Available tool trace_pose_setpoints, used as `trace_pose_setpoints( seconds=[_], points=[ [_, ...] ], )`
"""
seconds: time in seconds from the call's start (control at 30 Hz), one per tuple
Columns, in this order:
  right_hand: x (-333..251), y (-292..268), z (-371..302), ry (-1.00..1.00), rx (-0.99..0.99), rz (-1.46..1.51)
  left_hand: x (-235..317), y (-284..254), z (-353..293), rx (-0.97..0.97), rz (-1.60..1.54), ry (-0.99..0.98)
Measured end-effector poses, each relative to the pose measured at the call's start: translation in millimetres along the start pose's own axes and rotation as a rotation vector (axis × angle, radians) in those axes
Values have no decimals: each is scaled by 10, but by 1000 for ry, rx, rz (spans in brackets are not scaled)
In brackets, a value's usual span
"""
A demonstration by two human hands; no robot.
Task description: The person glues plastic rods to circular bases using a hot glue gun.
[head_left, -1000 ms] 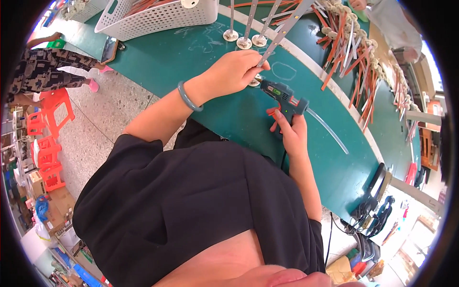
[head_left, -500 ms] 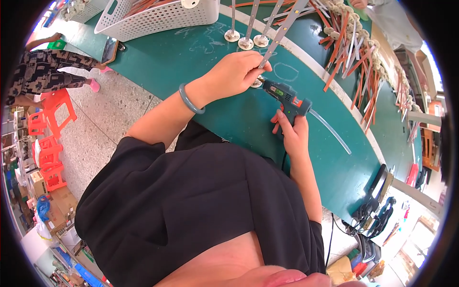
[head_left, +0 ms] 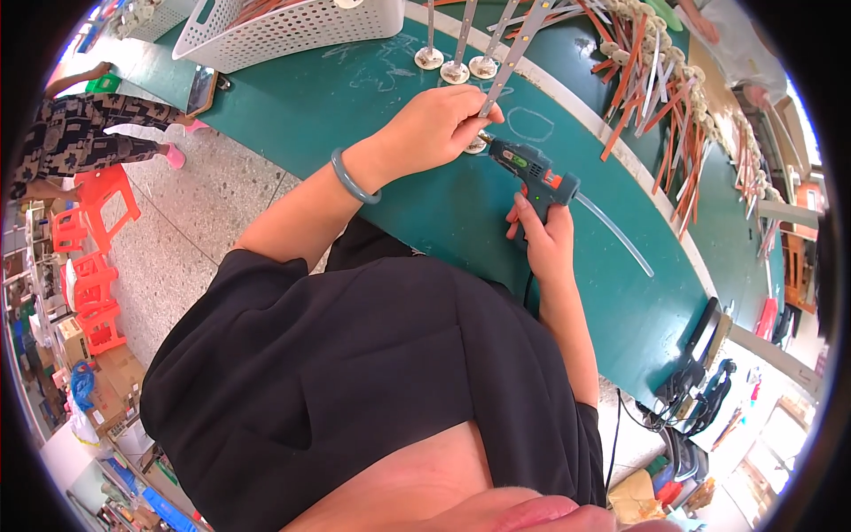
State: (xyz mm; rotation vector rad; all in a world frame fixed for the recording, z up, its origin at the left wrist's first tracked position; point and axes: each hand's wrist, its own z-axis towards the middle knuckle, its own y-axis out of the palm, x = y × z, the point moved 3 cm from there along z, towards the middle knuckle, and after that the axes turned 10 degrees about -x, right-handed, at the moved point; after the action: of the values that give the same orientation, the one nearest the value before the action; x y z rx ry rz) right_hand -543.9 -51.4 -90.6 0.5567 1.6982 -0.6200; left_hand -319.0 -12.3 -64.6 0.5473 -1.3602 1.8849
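My left hand [head_left: 443, 124] pinches a flat grey metal strip [head_left: 512, 60] dotted with small studs, near its lower end. Under those fingers a small round whitish base [head_left: 476, 144] rests on the green tabletop, partly hidden by the hand. My right hand [head_left: 545, 232] is wrapped round the handle of a dark hot glue gun [head_left: 532, 173] with an orange part. Its nozzle points at the strip's foot, close to the base. A clear glue stick [head_left: 616, 236] sticks out of its back. Beyond my left hand stand several similar strips on round bases [head_left: 455, 73].
A white perforated basket [head_left: 292, 40] holding brown strips stands at the far left, with a phone [head_left: 202, 91] by the table edge. Braided bundles of brown and white strips [head_left: 669, 106] lie at the right. Other people are at the left and far right. Red stools [head_left: 108, 208] stand on the floor.
The glue gun and my right hand have shifted very slightly, the nozzle staying by the strip's foot. At the far right, another person's hands have moved. My left hand keeps its hold.
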Motion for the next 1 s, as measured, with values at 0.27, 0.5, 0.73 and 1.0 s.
trace_pose_setpoints(
  seconds=[0.27, 0.5, 0.73, 1.0],
  points=[
    [22, 8, -9, -6, 10, -26, -12, 6, -8, 15, 16, 13],
    [-25, 26, -48, -31, 19, -57, 5, 9, -25, 21, 31, 16],
    [5, -38, -117, 38, 42, 117, 99, -113, -106, -5, 50, 28],
    [89, -188, -116, 13, 35, 497, -447, -736, -92, 189, 185, -105]
  ],
)
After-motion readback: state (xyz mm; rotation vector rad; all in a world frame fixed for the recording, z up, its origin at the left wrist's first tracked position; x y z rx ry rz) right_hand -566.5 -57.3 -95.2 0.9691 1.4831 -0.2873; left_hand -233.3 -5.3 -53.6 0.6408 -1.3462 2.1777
